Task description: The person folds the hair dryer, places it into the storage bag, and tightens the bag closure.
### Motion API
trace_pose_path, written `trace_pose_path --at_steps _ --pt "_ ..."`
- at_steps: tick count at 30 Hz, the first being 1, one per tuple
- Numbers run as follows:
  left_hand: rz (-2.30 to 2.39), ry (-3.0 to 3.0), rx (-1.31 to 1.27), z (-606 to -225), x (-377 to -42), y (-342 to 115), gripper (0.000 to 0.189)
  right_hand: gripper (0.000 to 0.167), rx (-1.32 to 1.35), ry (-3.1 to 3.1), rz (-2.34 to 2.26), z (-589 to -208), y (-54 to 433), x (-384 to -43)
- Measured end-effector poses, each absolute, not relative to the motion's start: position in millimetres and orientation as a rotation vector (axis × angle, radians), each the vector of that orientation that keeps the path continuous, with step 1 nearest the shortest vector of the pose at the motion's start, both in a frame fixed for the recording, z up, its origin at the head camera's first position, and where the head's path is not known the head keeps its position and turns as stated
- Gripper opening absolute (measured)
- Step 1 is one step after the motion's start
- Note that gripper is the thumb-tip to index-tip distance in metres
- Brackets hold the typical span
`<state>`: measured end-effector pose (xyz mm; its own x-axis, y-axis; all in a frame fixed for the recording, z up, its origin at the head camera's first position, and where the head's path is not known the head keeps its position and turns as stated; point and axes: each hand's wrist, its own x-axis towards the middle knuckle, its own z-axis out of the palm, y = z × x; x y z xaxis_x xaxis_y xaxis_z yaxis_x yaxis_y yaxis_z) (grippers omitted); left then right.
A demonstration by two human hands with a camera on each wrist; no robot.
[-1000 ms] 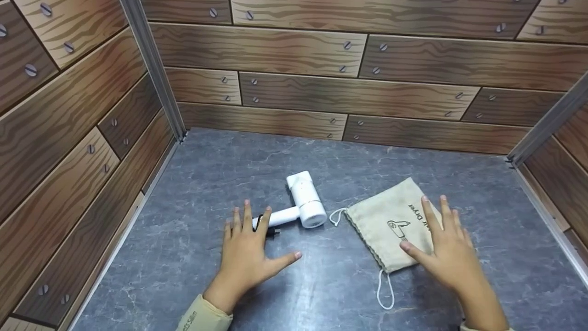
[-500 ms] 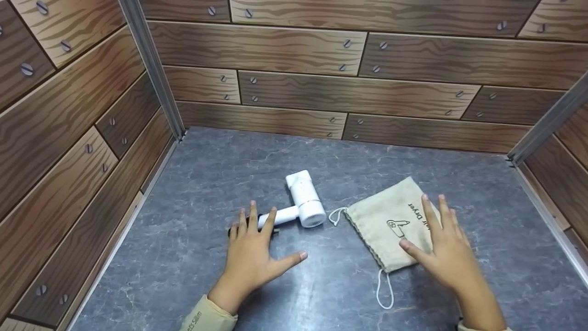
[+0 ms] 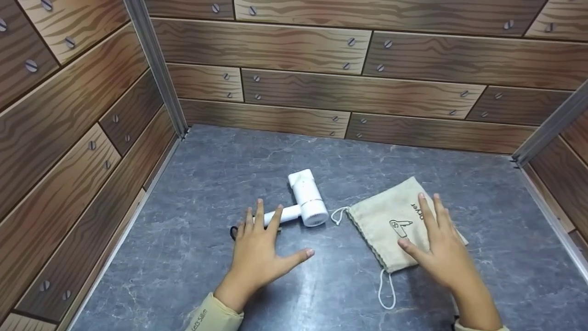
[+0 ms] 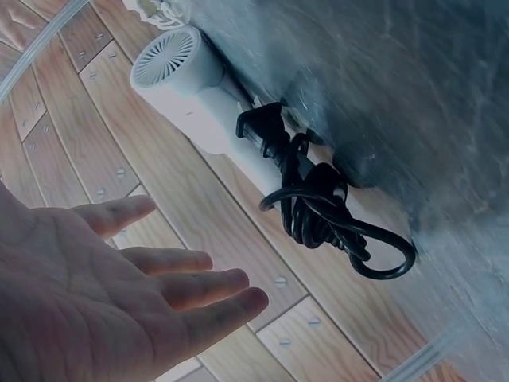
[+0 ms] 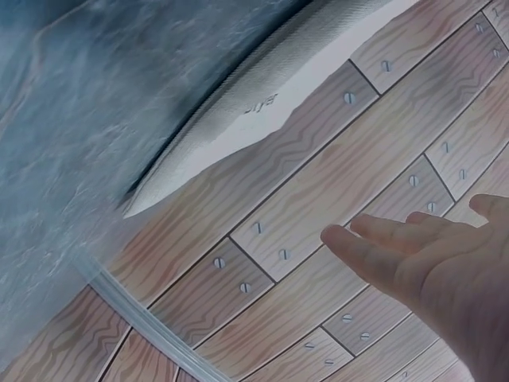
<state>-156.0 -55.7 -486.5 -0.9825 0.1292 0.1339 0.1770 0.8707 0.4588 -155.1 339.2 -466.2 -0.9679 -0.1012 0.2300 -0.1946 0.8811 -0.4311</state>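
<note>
Here, directions are given in the head view, with 12 o'clock at the back wall [image 3: 294,87]. The left sleeve [image 3: 215,316] is at the left hand's 7 o'clock. The left hand [image 3: 259,257] is palm down above the table [image 3: 206,184], fingers straight and spread wide, apart from the dryer. The black cord [image 4: 314,219] is bundled at the dryer's handle. The white dryer [image 3: 308,195] lies on the table at the left hand's 1 o'clock, handle toward 9 o'clock. The bag [image 3: 379,225] lies flat between the dryer's 3 and 4 o'clock, mouth toward 8 o'clock; white string loops [image 3: 380,290] extend at its 9 and 6 o'clock. The right hand [image 3: 443,259] is at the bag's 4 o'clock, apart from it, fingers straight, thumb set wide, covering part of the lettering.
</note>
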Motion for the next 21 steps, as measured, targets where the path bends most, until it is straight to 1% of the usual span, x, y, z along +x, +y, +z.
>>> trace_pose_path --at_steps 4,10,15,21 --pt "-0.784 -2.944 -0.258 -486 -156 -53 0.12 0.104 0.242 -2.834 0.712 -466 337 -156" --pt "-0.808 -2.951 -0.23 -487 -155 -53 0.122 0.104 0.248 -2.843 0.727 -466 334 -159" --pt "-0.842 -2.933 -0.223 -489 -156 -54 0.119 0.104 0.253 -2.838 0.763 -465 332 -161" --pt "-0.859 -2.927 -0.207 -491 -153 -52 0.12 0.099 0.267 -2.848 0.798 -470 328 -161"
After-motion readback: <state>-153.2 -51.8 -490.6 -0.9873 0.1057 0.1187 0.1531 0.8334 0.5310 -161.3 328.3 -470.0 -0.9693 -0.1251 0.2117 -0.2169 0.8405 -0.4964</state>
